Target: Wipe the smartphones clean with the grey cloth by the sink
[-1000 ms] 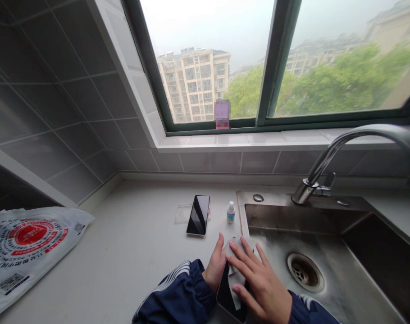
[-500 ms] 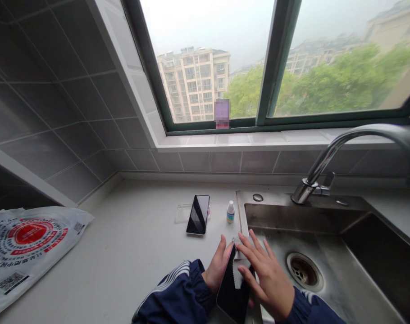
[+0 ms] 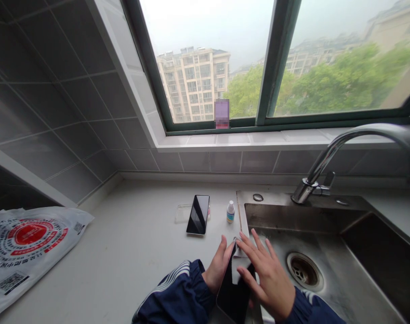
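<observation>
My left hand [image 3: 216, 265] is closed around the side of a black phone [image 3: 229, 294], its thumb sticking up. A light grey cleaning cloth [image 3: 237, 269] with zigzag edges lies on the upper part of that phone's screen. My right hand [image 3: 267, 276] holds the cloth down against the glass, its fingers long and somewhat spread, the thumb on the cloth's near part. Beyond my hands, a second phone [image 3: 198, 215] lies face up, partly over a clear phone case [image 3: 182, 213]. To its right stands a small white-capped bottle [image 3: 230, 212] with a blue and yellow label.
A steel sink [image 3: 333, 252] with a drain and a curved faucet [image 3: 326, 157] lies on my right. A white plastic bag [image 3: 29, 252] with red and black print rests on the countertop [image 3: 124, 252] at left. Behind is a green-framed window [image 3: 272, 67].
My right hand and the cloth have shifted slightly up the phone's screen. My left hand and the phone it holds stay about where they were.
</observation>
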The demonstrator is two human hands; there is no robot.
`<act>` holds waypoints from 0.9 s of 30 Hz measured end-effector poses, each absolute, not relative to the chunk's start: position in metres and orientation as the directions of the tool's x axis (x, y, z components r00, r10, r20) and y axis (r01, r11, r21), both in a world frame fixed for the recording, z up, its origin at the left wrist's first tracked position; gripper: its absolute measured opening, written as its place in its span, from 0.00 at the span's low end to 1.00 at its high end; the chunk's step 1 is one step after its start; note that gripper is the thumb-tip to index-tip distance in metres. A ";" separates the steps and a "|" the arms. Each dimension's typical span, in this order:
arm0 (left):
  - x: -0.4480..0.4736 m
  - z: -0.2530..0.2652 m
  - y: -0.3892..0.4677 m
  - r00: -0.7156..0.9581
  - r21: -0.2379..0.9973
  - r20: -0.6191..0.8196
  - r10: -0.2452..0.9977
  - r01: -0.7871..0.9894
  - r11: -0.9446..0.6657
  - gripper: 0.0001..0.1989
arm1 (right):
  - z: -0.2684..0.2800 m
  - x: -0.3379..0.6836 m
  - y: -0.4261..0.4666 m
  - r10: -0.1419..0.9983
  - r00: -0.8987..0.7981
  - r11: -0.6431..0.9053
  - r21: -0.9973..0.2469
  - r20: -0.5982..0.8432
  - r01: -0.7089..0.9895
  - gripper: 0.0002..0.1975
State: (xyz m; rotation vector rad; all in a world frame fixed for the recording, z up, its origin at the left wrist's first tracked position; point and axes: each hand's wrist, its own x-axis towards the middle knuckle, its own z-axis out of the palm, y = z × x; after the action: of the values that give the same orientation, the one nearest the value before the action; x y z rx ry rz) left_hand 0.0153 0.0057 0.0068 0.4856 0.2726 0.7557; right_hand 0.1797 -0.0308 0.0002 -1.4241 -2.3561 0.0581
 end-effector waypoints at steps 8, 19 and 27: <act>0.016 0.008 0.004 0.689 0.540 -0.071 0.721 -0.581 0.609 0.35 | 0.001 0.178 -0.032 0.870 -0.383 0.463 -0.248 0.310 0.851 0.30; 0.016 0.010 0.004 0.713 0.554 -0.062 0.699 -0.558 0.618 0.36 | -0.001 0.179 -0.032 0.881 -0.356 0.445 -0.287 0.313 0.848 0.27; 0.017 0.015 0.004 0.707 0.559 -0.088 0.702 -0.548 0.622 0.36 | -0.001 0.179 -0.032 0.882 -0.343 0.440 -0.306 0.322 0.844 0.28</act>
State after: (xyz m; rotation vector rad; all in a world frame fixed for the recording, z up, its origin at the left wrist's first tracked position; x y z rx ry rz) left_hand 0.0173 0.0036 0.0145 0.5305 0.3132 0.7318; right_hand 0.1789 -0.0324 -0.0008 -1.4557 -2.2584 0.1177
